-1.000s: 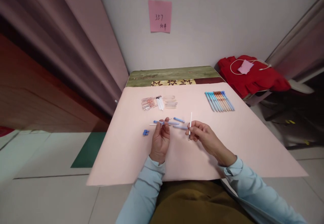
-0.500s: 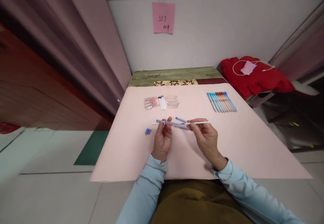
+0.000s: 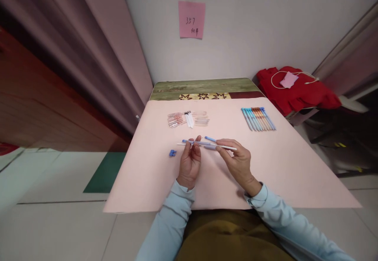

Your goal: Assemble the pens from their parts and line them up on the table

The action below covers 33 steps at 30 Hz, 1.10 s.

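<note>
My left hand [image 3: 189, 165] pinches a translucent blue pen barrel [image 3: 202, 143] level above the table. Between the thumb and fingers of my right hand [image 3: 238, 161] is a thin white pen refill [image 3: 228, 147]. Its left end meets the barrel's right end; whether it is inside I cannot tell. Just beyond my fingers lies a short blue pen part [image 3: 210, 138]. Another bluish barrel shows below the held one, partly hidden. A white stick end pokes out left of my left fingers. Small blue pieces [image 3: 172, 153] lie left of that hand.
Clear pen barrels [image 3: 176, 121], white refills with dark tips [image 3: 189, 120] and more clear parts [image 3: 202, 119] lie grouped at the back. A row of coloured pens [image 3: 258, 119] is at the right. Red cloth [image 3: 298, 91] with a white cable sits beyond the pink-covered table [image 3: 153, 182].
My right hand has moved a little left with the refill, bringing its end up to the barrel. The refill now slopes slightly down to the right. My left hand has stayed put.
</note>
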Motion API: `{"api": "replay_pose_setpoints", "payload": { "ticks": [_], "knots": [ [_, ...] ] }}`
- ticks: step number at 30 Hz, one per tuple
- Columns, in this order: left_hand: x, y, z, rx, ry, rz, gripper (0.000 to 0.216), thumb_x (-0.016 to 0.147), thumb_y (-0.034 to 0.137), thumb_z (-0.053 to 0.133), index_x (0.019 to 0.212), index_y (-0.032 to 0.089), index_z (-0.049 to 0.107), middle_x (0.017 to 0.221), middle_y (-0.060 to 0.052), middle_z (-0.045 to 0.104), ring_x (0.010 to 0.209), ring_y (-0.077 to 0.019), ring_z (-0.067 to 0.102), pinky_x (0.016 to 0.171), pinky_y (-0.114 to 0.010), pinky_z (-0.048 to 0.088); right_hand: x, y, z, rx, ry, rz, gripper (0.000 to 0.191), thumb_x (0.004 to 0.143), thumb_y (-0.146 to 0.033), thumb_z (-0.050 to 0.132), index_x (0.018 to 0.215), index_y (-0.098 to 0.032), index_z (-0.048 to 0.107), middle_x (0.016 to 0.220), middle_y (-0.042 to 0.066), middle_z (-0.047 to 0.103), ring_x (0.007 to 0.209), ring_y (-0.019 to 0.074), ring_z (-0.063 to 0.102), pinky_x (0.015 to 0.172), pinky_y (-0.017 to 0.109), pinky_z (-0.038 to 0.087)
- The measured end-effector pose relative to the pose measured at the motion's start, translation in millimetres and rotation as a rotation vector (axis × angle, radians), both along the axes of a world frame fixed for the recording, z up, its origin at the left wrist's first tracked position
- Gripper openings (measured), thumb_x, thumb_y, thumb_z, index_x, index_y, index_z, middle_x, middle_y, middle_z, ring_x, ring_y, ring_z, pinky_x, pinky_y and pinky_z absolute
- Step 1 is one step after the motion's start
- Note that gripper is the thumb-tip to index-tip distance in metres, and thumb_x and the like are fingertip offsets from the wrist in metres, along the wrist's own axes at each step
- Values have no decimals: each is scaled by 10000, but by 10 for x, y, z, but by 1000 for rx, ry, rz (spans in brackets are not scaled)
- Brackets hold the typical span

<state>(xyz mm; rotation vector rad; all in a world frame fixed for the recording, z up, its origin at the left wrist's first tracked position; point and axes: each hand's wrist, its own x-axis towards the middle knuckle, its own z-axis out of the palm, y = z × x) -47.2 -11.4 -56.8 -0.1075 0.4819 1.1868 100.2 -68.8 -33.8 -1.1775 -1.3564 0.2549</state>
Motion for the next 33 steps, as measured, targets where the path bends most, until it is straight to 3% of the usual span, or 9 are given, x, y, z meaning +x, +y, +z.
{"api": "replay_pose_setpoints", "payload": {
  "ticks": [4,14,21,33],
  "knots": [
    [-18,5,-28,9,-39,-13,433,1046,177,293,882,89,683,1034,-144,750,745,-66,720,692,-123,589,-3,-5,45,24,-44,40,112,863,-210,699,963,-247,736,964,62,750,913,206,712,848,378,589],
    [-40,10,-65,26,-74,-25,464,1052,200,270,892,78,688,1039,-158,746,712,-57,710,700,-124,581,24,-33,47,64,-93,80,164,849,-163,702,985,-246,743,971,64,750,920,203,708,830,361,586],
    [-58,9,-106,30,-71,-63,410,1038,200,328,914,86,701,1165,-171,710,705,-54,702,703,-124,572,44,-51,59,63,-98,69,152,842,-156,696,963,-238,738,951,64,753,900,207,714,818,370,593],
    [-51,-30,-34,17,-25,-100,346,1028,210,378,931,96,690,1114,-147,717,648,-31,672,638,-103,566,65,-101,96,95,-198,29,204,831,-155,707,1002,-262,733,974,54,756,917,214,717,806,372,606]
  ]
}}
